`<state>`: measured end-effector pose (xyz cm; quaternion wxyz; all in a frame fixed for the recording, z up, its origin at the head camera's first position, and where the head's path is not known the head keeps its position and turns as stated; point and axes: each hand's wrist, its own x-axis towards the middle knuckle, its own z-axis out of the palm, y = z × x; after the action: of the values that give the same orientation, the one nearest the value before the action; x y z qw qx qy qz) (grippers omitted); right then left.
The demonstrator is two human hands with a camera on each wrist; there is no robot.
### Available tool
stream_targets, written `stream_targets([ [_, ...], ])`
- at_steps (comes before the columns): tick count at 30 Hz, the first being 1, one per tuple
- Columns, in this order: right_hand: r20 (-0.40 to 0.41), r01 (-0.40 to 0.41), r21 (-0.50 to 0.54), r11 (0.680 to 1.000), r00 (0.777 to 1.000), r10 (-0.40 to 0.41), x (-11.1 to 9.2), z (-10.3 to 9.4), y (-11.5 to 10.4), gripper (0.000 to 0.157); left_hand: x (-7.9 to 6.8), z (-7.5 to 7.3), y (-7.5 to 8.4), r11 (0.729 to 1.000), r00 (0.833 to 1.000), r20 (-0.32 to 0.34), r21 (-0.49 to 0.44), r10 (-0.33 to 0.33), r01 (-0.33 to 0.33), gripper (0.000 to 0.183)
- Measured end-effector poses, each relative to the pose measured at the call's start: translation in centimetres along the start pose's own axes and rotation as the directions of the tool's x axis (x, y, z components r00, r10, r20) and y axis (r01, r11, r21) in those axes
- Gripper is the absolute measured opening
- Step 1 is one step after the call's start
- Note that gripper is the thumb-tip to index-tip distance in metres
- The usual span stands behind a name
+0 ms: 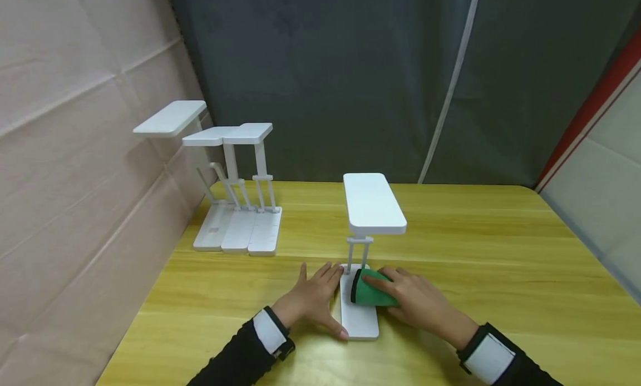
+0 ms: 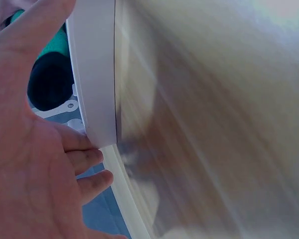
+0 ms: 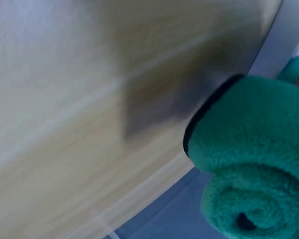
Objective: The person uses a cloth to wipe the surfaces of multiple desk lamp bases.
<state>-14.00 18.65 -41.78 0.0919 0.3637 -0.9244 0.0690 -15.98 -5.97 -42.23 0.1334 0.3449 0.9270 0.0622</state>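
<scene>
A white foldable stand (image 1: 359,323) is upright on the table, its flat top plate (image 1: 374,205) raised on thin struts above a narrow base. My left hand (image 1: 315,297) lies along the base's left side, fingers spread and thumb at the front corner; the left wrist view shows fingertips against the base edge (image 2: 94,74). With my right hand (image 1: 420,302) I grip a green cloth (image 1: 375,290) with a black edge and press it on the base below the struts. Close up, the cloth (image 3: 254,124) is fluffy and rolled; most right-hand fingers are hidden there.
Several similar white stands (image 1: 237,230) are lined up side by side at the table's back left, near a pale fabric wall (image 1: 75,180). A dark curtain (image 1: 310,85) hangs behind the wooden table (image 1: 501,252). A pale panel with a red band (image 1: 591,113) is on the right.
</scene>
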Motion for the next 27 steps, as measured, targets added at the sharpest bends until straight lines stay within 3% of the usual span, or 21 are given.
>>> stream_targets([
  [11, 0.093, 0.082, 0.114, 0.990, 0.991, -0.093, -1.4, -1.5, -0.1, 0.065, 0.1, -0.2, 0.7, 0.999, 1.000, 0.014, 0.037, 0.008, -0.008, 0.126],
  [17, 0.107, 0.154, 0.219, 0.963, 0.978, -0.181, -3.0, -1.9, -1.4, 0.073, -0.1, -0.3, 0.6, 0.998, 1.000, 0.016, 0.062, 0.005, -0.006, 0.126],
  [21, 0.113, 0.192, 0.251, 0.949, 0.968, -0.226, -2.8, -2.3, -1.7, 0.074, -0.3, -0.5, 0.4, 0.999, 1.000, 0.015, 0.054, -0.001, 0.001, 0.125],
  [24, 0.096, 0.167, 0.263, 0.950, 0.976, -0.198, -1.8, -2.7, -1.4, 0.072, -0.3, -0.5, 0.3, 0.999, 1.000, 0.018, 0.040, -0.004, 0.003, 0.125],
  [27, 0.042, 0.098, 0.189, 0.977, 0.993, -0.108, -0.2, -2.8, -1.2, 0.067, -0.2, -0.3, 0.2, 1.000, 1.000, 0.015, 0.030, -0.002, 0.002, 0.125],
])
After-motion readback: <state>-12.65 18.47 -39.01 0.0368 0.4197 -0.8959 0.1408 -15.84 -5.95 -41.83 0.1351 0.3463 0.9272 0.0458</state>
